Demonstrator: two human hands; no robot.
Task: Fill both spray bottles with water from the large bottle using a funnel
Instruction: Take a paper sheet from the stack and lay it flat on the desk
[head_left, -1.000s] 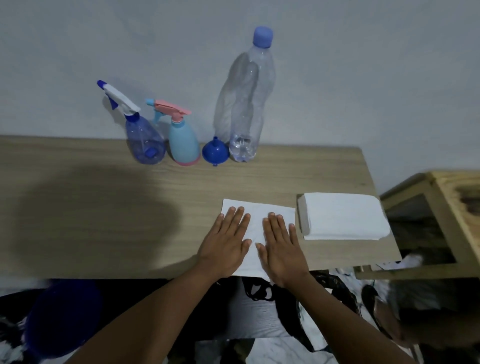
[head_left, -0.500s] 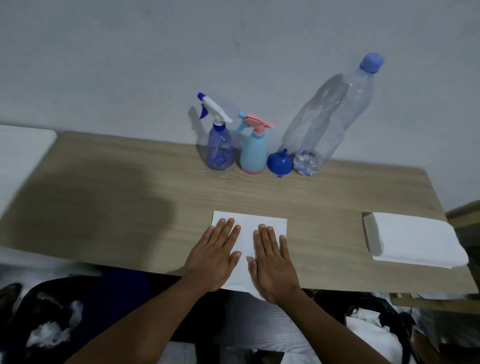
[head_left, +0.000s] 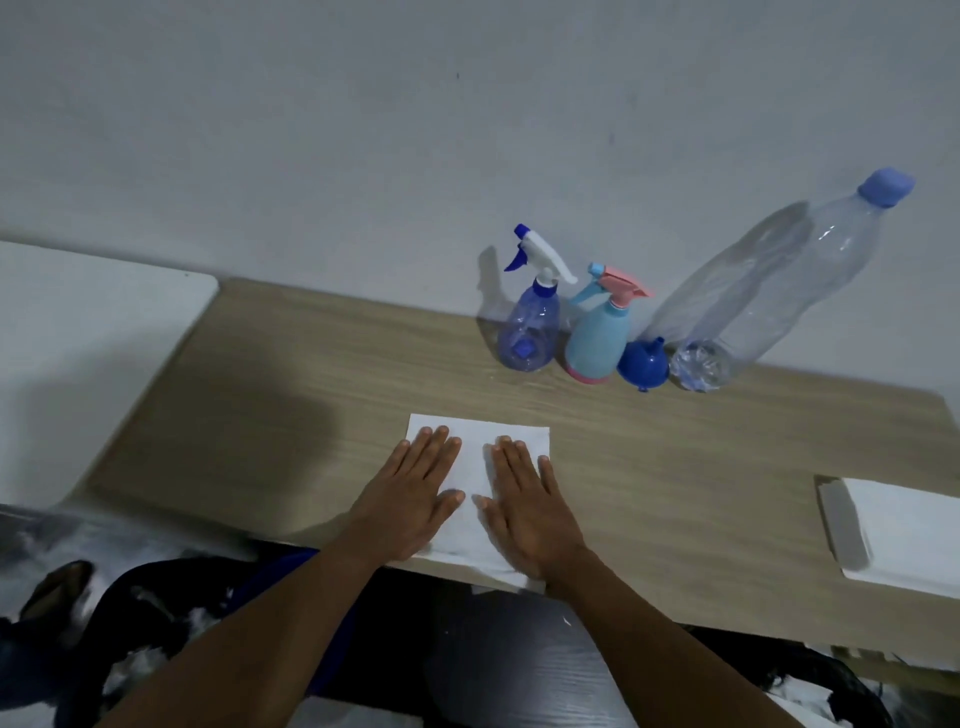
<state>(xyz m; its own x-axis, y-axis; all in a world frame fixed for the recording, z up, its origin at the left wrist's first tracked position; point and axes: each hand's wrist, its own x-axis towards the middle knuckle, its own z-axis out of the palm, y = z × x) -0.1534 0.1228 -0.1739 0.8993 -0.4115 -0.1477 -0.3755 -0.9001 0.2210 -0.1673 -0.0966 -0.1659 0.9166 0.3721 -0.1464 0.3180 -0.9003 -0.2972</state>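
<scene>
Resting both palms flat on the white sheet (head_left: 472, 447) at the front edge of the desk (head_left: 311, 395), you've got your left hand (head_left: 410, 499) and right hand (head_left: 530, 512) side by side, thumbs nearly meeting. The fingers (head_left: 431, 452) are straight and relaxed, just pressing on the sheet, not wrapped around anything.

All the task stuff is lined up at the back of the desk against the wall (head_left: 363, 156), well apart from your hands. Going left to right: the clear blue spray bottle (head_left: 530, 332) with the white trigger, the light blue spray bottle (head_left: 597, 343) with the pink trigger just beside it, then the funnel (head_left: 643, 366) sitting spout-up, tucked between that bottle and the large bottle (head_left: 769, 291). The large bottle has its blue cap on, and both sprayer heads are on too. Can't really tell how much water is in it.

Over at the right edge of the desk there's a stack of white paper (head_left: 909, 535).
</scene>
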